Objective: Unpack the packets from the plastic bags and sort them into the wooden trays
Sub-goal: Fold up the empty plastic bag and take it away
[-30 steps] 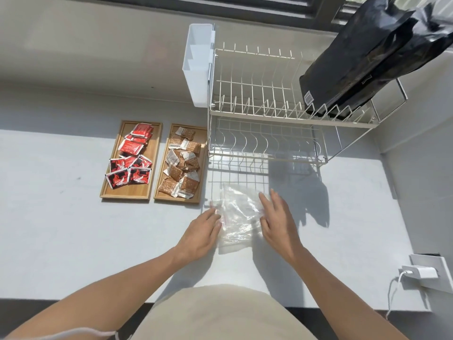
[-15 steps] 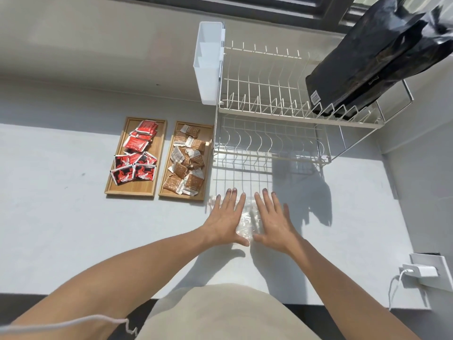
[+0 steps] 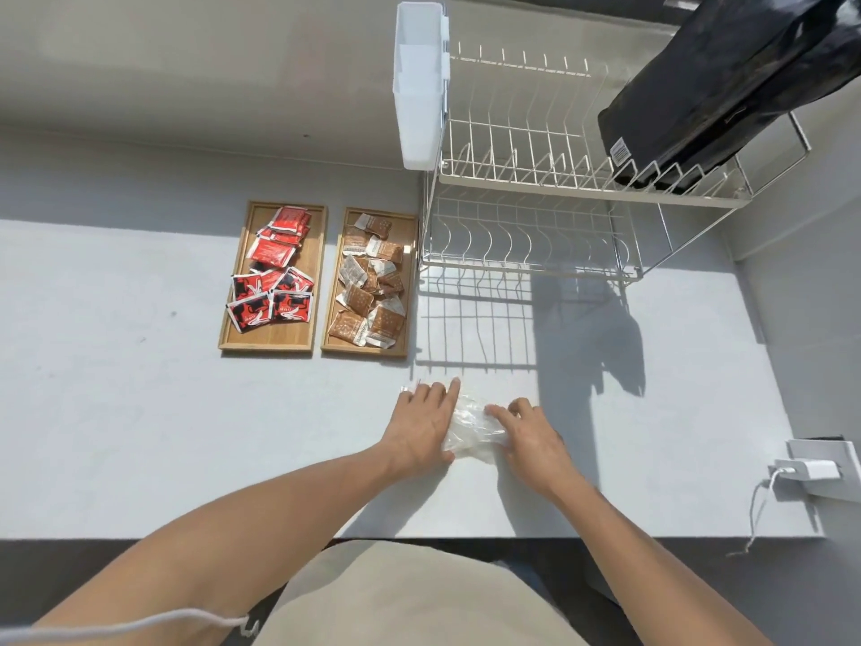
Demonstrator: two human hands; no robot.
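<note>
While the red packets (image 3: 274,272) and brown packets (image 3: 370,282) fill two wooden trays (image 3: 268,345) on the worktop (image 3: 116,412), the left hand (image 3: 421,424) lies flat, fingers together, and the right hand (image 3: 529,435), fingers curled, presses the crumpled plastic bag (image 3: 473,428) between them.

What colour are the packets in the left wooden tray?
Red, some with black and white, in the head view: packets, left tray.
</note>
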